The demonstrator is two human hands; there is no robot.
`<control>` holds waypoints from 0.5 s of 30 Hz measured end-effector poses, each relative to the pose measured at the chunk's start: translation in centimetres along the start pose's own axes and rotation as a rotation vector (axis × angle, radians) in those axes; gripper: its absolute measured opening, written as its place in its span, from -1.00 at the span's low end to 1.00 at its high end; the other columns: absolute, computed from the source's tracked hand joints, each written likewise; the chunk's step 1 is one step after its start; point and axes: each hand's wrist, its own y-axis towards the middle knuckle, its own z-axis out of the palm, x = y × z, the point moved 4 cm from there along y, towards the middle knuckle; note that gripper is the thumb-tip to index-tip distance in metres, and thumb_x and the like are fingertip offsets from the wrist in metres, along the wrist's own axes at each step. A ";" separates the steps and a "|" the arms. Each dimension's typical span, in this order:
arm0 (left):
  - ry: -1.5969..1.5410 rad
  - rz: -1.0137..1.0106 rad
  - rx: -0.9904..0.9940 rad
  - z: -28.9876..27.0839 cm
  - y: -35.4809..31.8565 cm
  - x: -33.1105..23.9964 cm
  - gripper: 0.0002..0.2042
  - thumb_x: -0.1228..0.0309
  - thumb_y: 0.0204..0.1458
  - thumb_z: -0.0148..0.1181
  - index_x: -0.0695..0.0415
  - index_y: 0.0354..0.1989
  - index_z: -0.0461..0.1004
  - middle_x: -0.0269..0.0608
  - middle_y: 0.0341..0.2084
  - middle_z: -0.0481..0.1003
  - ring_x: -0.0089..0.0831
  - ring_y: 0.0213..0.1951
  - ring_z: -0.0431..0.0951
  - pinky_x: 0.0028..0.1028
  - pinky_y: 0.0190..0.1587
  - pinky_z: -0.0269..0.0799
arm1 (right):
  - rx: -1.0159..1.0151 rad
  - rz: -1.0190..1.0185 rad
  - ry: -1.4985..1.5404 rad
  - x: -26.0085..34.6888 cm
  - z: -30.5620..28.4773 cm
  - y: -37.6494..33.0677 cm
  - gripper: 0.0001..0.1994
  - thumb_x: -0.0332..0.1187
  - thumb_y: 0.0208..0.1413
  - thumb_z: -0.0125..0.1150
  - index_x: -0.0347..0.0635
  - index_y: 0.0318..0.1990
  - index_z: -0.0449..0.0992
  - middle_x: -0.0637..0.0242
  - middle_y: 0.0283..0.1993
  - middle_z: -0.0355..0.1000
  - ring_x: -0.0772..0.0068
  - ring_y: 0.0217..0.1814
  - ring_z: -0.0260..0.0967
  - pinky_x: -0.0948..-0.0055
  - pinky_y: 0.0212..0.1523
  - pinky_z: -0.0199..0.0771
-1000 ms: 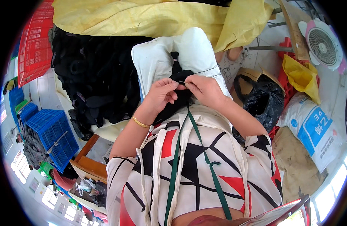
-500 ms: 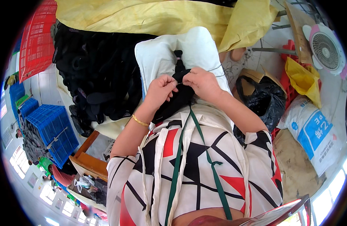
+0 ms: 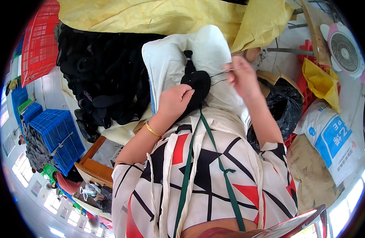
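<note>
My left hand (image 3: 173,102) is closed on a black fabric piece (image 3: 200,81) with a rounded end, thumb on top. The piece lies over a white cloth (image 3: 212,45) on my lap. Dark thread (image 3: 217,74) runs in two strands from the fabric out to my right hand (image 3: 242,77). That hand is raised to the right, somewhat blurred, its fingers pinched around the thread; whether a needle is there cannot be made out. Beyond the fabric piece, a narrow black bundle (image 3: 189,58) sticks up on the white cloth.
A heap of black fabric pieces (image 3: 107,71) lies to the left, with yellow sheeting (image 3: 158,18) behind. Blue crates (image 3: 57,139) and a red crate (image 3: 39,43) stand farther left. On the right are a black plastic bag (image 3: 283,105), a white sack (image 3: 329,137) and a fan (image 3: 345,49).
My right hand has moved away from the fabric to the right, drawing the thread out. My left hand now grips the fabric's near-left side, and more of its rounded end shows.
</note>
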 end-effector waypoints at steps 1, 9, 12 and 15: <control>0.072 0.045 -0.019 -0.1 0.0 -0.3 -0.92 0.43 0.05 0.23 0.16 -0.39 0.53 -0.08 -0.52 0.53 -0.10 -0.45 0.55 -0.29 -0.40 0.44 | -0.069 -0.053 0.079 1.1 -2.6 0.6 -0.89 -0.28 0.37 0.01 -0.07 -0.15 0.40 0.40 -0.34 0.45 0.60 -0.51 0.27 0.61 -0.54 0.32; 0.031 0.119 -0.005 0.3 0.8 0.5 -0.93 0.46 0.08 0.21 0.18 -0.36 0.49 -0.08 -0.52 0.50 -0.11 -0.46 0.52 -0.30 -0.41 0.42 | -0.638 -0.615 0.586 10.3 -23.1 -0.4 -0.86 -0.44 0.30 0.05 -0.24 -0.34 0.32 0.34 -0.46 0.30 0.41 -0.43 0.28 -0.01 0.24 0.42; 0.124 0.187 -0.033 0.2 0.6 0.3 -0.95 0.47 0.06 0.21 0.15 -0.36 0.47 -0.11 -0.53 0.49 -0.12 -0.47 0.52 -0.30 -0.43 0.43 | -0.710 -0.642 0.451 9.6 -23.5 -0.5 -0.88 -0.45 0.31 0.03 -0.23 -0.31 0.31 0.34 -0.45 0.30 0.42 -0.43 0.24 -0.03 0.23 0.41; 0.297 0.264 -0.070 0.1 0.2 -0.7 -0.94 0.46 0.05 0.23 0.11 -0.36 0.47 -0.15 -0.56 0.48 -0.15 -0.50 0.52 -0.30 -0.47 0.42 | -0.709 -0.634 0.421 8.7 -24.0 -0.2 -0.90 -0.46 0.30 0.03 -0.23 -0.30 0.31 0.34 -0.45 0.29 0.41 -0.42 0.25 -0.05 0.23 0.41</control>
